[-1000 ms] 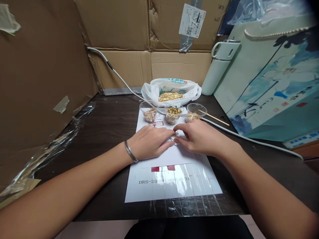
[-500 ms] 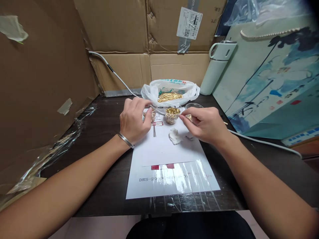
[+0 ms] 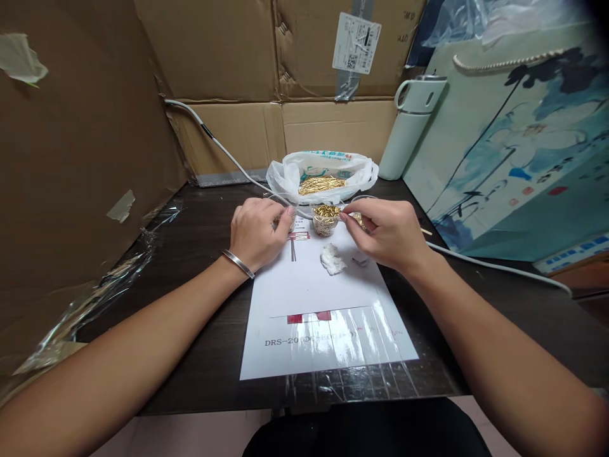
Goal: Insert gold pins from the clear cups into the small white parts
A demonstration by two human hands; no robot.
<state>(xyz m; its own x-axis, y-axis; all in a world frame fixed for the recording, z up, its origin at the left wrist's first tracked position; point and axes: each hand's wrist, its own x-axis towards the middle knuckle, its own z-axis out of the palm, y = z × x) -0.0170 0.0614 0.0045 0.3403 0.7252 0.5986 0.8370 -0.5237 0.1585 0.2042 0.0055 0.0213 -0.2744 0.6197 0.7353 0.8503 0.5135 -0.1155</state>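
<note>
My left hand (image 3: 258, 232), a silver bangle at its wrist, is at the left clear cup. Its fingers bend down at that cup and its thumb lies along the near side; the fingertips are hidden. Thumb and forefinger of my right hand (image 3: 392, 231) pinch together at the right rim of the middle clear cup (image 3: 326, 226). Anything between them is too small to make out. Small gold-coloured pieces fill the middle cup. Behind my right fingers, a third clear cup (image 3: 359, 219) is partly covered and also holds gold-coloured pieces.
Behind the cups sits a white plastic bag (image 3: 280, 181) of long gold-coloured pieces (image 3: 322, 185). Crumpled white tissue (image 3: 332, 259) lies on the paper sheet (image 3: 314, 289). A pale green bottle (image 3: 408, 136), a printed bag (image 3: 514, 152) and a white cable (image 3: 228, 151) border the dark table.
My left fingers have dropped lower at the left cup, with the thumb now nearer its rim. My right hand stays pinched beside the middle cup. The whole view has shifted slightly.
</note>
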